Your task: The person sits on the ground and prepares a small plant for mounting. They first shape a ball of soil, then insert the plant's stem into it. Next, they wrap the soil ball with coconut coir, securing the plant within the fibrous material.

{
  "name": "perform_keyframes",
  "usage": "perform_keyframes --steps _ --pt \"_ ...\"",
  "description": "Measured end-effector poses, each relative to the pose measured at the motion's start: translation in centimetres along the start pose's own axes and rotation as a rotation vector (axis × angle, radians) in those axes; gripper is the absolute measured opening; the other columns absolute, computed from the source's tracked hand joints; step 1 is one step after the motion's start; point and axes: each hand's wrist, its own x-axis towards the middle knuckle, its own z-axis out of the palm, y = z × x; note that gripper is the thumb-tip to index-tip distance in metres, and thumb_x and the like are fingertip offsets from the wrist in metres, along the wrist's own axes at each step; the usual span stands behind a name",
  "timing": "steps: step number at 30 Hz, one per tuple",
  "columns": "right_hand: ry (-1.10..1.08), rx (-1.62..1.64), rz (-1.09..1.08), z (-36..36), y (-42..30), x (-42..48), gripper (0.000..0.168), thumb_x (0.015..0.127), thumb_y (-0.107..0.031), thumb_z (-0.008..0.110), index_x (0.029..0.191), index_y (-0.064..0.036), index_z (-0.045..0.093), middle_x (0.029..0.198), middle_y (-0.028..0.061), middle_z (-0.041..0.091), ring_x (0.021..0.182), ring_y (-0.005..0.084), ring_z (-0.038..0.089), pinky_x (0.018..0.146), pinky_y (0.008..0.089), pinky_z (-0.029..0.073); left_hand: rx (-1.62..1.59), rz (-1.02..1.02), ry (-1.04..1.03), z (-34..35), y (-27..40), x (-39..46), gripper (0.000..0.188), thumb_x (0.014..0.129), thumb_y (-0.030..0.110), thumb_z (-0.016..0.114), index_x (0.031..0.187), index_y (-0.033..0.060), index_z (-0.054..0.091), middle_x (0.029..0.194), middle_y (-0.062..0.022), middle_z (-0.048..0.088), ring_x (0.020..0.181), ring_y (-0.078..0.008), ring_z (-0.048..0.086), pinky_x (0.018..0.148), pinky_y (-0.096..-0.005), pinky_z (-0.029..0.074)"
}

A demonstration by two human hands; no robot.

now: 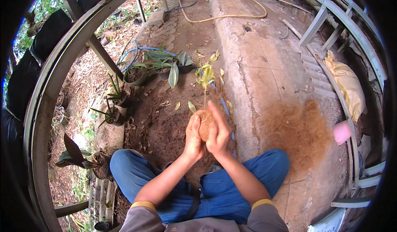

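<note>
Between my two palms I hold a ball of brown coconut fibre (205, 127) out over the soil, in front of my knees. My left hand (193, 136) presses on its left side, and my right hand (219, 129) cups the right side with fingers pointing up. A thin stem rises from the top of the ball to a small plant with yellow-green leaves (206, 76). Whatever roots it has are hidden inside the fibre. A loose heap of the same coconut fibre (297, 136) lies on the concrete to my right.
Potted plants (135, 75) line the left and far side of the soil strip (161, 117). A blue hose (228, 108) runs along the concrete ledge (248, 77). Beyond lies a yellow hose (226, 16). To the right are a pink container (342, 132) and a yellowish sack (347, 86).
</note>
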Motion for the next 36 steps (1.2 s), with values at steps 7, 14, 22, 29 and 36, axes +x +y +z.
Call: perform_keyframes --steps 7,14,22,29,36 --pt "0.189 0.181 0.231 0.2 0.5 -0.4 0.041 0.097 -0.022 0.030 0.104 0.007 0.059 0.112 0.0192 0.059 0.109 0.0300 0.055 0.096 0.0401 0.039 0.018 0.066 -0.033 0.2 -0.4 0.1 0.040 0.095 0.033 0.046 0.123 0.0044 0.042 0.114 -0.0079 0.051 0.108 -0.0179 0.050 0.094 -0.0319 0.041" --pt "0.021 0.075 0.176 -1.2 -0.1 0.5 0.033 0.095 -0.015 0.034 0.103 0.005 0.059 0.105 0.0157 0.063 0.104 0.0276 0.058 0.092 0.0378 0.042 0.516 0.268 -0.039 1.0 0.6 -0.4 0.044 0.089 0.025 0.058 0.122 0.0014 0.042 0.112 -0.0103 0.051 0.106 -0.0186 0.050 0.094 -0.0318 0.040" --pt "0.090 0.265 0.198 -0.6 0.2 0.6 0.038 0.098 -0.018 0.030 0.103 0.005 0.060 0.108 0.0164 0.062 0.110 0.0287 0.054 0.098 0.0389 0.038 0.063 0.137 0.001 0.6 0.6 -0.5 0.036 0.086 0.014 0.059 0.118 0.0035 0.045 0.109 -0.0078 0.053 0.102 -0.0160 0.052 0.090 -0.0309 0.042" --pt "0.052 0.062 0.137 -1.1 0.4 0.6 0.046 0.098 -0.026 0.027 0.101 0.005 0.061 0.108 0.0175 0.062 0.110 0.0333 0.054 0.098 0.0414 0.038 0.009 0.112 0.117 1.1 1.0 -0.3 0.023 0.090 0.013 0.053 0.110 0.0026 0.051 0.102 -0.0064 0.056 0.096 -0.0148 0.053 0.088 -0.0303 0.043" --pt "-0.020 -0.078 -0.012 -0.1 -1.5 0.2 0.041 0.094 -0.023 0.036 0.115 0.005 0.057 0.120 0.0188 0.057 0.116 0.0369 0.050 0.103 0.0418 0.033 0.520 0.344 0.206 1.1 0.7 -0.7 0.021 0.090 0.017 0.055 0.101 -0.0005 0.055 0.094 -0.0085 0.060 0.088 -0.0142 0.056 0.080 -0.0287 0.045"
